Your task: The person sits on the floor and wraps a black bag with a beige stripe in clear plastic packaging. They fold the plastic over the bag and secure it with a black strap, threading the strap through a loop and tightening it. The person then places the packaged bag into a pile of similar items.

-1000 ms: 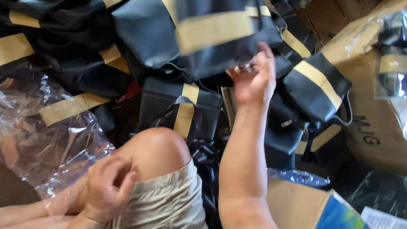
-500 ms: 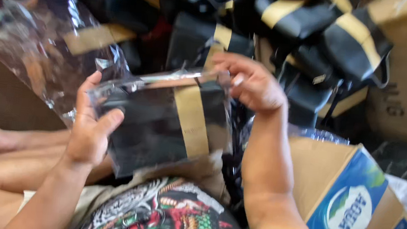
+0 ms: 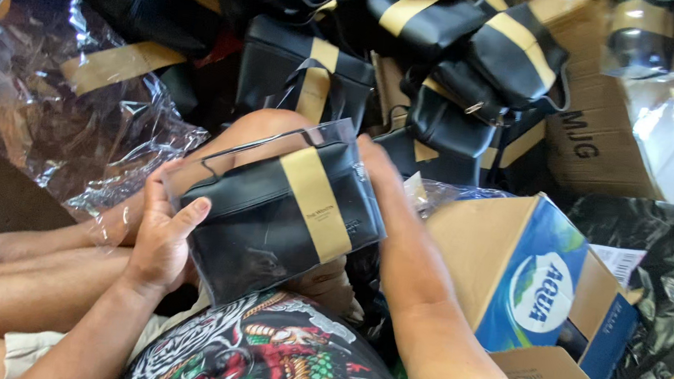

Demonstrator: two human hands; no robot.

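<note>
1. While it rests over the raised knee, the black pouch with a gold band, sleeved in clear plastic, is clamped at its left edge by the left hand.
2. Its right edge is gripped by the right hand.
3. Beyond, a pile of matching black-and-gold pouches is seen, with crumpled cellophane left and a blue-printed carton right.

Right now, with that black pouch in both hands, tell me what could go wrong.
1. The clear plastic sleeve stands open at the top; the black pouch may slip out.
2. The left hand and right hand grip only its ends over a raised knee; it could tip.
3. Loose plastic wrap beside the leg might snag.
</note>
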